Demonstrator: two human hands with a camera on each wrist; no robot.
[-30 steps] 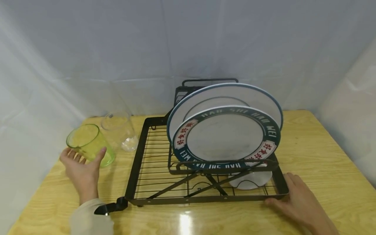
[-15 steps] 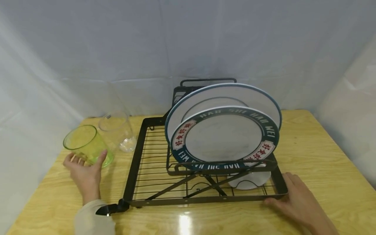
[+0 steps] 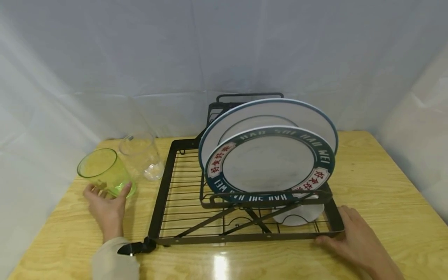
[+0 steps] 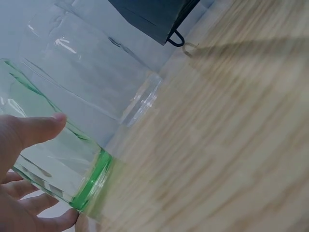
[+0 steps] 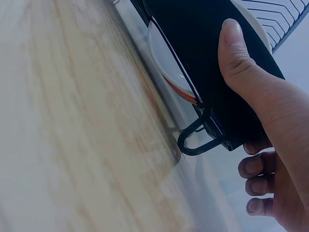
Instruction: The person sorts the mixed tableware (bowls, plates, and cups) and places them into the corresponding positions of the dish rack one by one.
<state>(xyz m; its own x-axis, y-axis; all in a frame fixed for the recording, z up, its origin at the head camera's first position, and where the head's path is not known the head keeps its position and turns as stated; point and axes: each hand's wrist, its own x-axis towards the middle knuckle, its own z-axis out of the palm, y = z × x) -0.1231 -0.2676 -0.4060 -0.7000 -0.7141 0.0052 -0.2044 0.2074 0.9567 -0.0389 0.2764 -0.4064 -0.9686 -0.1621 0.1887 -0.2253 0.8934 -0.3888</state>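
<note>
The left hand (image 3: 106, 208) cups the base of the green cup (image 3: 105, 172), thumb on one side and fingers curled round the other; the left wrist view shows the thumb (image 4: 36, 129) pressed on the green wall and the fingertips under the thick base. The cup stands on the desk (image 3: 378, 182) near its left rear corner, tilted away from the person. Just beside it, to its right and a little behind, stands a clear glass (image 3: 141, 155), touching or nearly touching the cup.

The right hand (image 3: 353, 241) grips the front right corner of the black rack (image 3: 161, 202). In the right wrist view the thumb (image 5: 236, 53) lies flat on top of the frame while the other fingers curl beneath it.

The rack sits in the middle of the desk. Two plates stand upright in its holder: a large white plate (image 3: 297, 112) behind and a smaller lettered plate (image 3: 267, 163) in front. A small white dish (image 3: 297, 217) lies on the wire floor near the right hand.
</note>
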